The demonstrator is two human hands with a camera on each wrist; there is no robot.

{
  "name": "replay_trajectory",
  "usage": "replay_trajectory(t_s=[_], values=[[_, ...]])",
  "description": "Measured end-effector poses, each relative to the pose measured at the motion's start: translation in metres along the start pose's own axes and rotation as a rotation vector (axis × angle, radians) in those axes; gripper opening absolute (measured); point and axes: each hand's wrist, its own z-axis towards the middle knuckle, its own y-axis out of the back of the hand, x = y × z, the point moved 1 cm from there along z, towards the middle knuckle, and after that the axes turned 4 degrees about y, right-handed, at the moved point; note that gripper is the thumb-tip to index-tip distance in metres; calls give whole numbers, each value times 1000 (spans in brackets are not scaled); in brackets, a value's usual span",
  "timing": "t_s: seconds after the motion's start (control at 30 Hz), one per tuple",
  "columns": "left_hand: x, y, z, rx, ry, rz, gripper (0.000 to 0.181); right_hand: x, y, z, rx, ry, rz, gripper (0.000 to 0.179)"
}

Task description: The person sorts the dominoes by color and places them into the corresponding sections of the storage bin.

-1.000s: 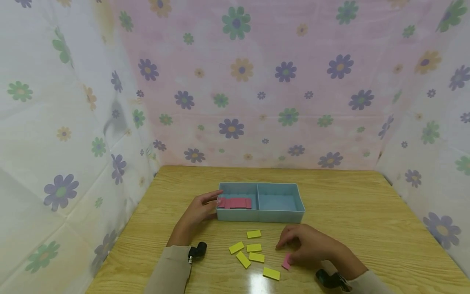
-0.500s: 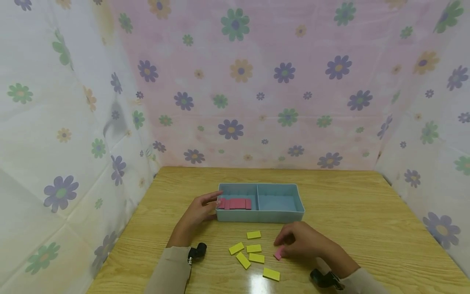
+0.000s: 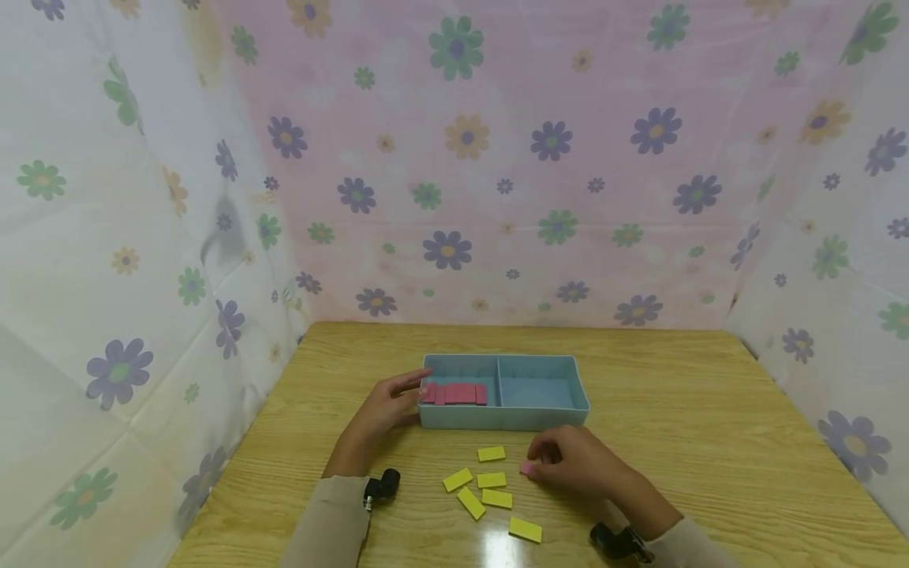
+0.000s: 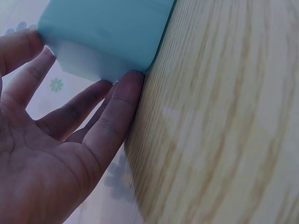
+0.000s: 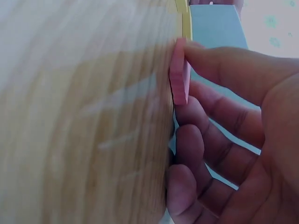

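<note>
A light blue box (image 3: pixel 544 418) with two compartments stands on the table. Several pink tiles (image 3: pixel 460 394) lie in its left compartment. My left hand (image 3: pixel 384 409) rests against the box's left end, and the left wrist view shows its fairly straight fingers (image 4: pixel 112 112) touching the box wall. Below the box's right half, my right hand (image 3: pixel 584 464) pinches a small pink tile (image 5: pixel 179 77) between thumb and fingers, low at the table surface. In the head view the fingers hide most of this tile.
Several yellow tiles (image 3: pixel 496 498) lie scattered on the wooden table (image 3: pixel 675 410) in front of the box, left of my right hand. A divider (image 3: pixel 499 382) splits the box. Flowered cloth (image 3: pixel 511 197) hangs behind and at both sides.
My right hand has moved away from me and slightly left, taking the pink tile along the table toward the box. My left hand and the yellow tiles have stayed in place.
</note>
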Motion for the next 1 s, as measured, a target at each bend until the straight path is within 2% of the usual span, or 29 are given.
replay_trajectory(t_s=[0.3, 0.43, 0.63, 1.0], values=[[1, 0, 1, 1, -10, 18, 49, 4, -3, 1, -83, -46, -47, 34], [1, 0, 0, -8, -1, 19, 48, 8, -5, 2, -95, -58, -36, 27], [0, 0, 3, -6, -11, 24, 49, 14, -5, 4, -68, -71, -12, 12], [1, -2, 1, -24, -1, 31, 49, 16, -9, 5, -60, -94, 7, 9]])
